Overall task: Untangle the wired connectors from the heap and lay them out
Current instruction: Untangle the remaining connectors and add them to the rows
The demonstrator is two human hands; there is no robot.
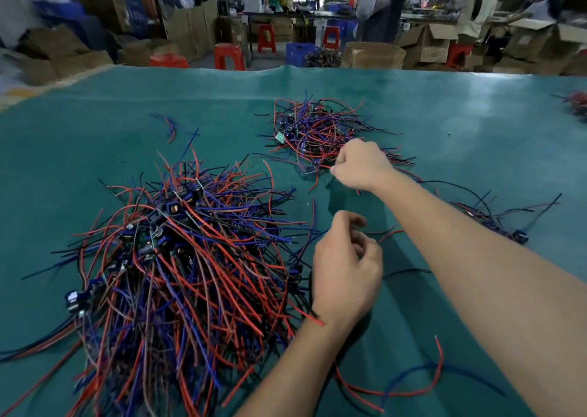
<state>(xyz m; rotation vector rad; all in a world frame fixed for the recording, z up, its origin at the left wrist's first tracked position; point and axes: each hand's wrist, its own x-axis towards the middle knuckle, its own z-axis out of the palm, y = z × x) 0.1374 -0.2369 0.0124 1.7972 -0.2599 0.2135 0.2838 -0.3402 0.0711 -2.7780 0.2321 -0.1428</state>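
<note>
A big tangled heap [178, 257] of red, blue and black wired connectors lies on the left of the green table cover [95, 149]. A smaller, flatter pile [314, 127] of the same wires sits farther back in the middle. My right hand [359, 164] reaches over the near edge of that smaller pile with fingers curled downward; what it pinches is hidden. My left hand [346, 273] hovers beside the big heap's right edge, fingers loosely curled, with thin red and black wires [386, 234] running out from its fingertips.
More wired connectors [495, 219] lie under and beyond my right forearm. Loose red and blue wires [413, 381] curve near the front edge. Another small heap [578, 102] shows at the far right. Behind the table stand cardboard boxes, red stools [228, 56] and people.
</note>
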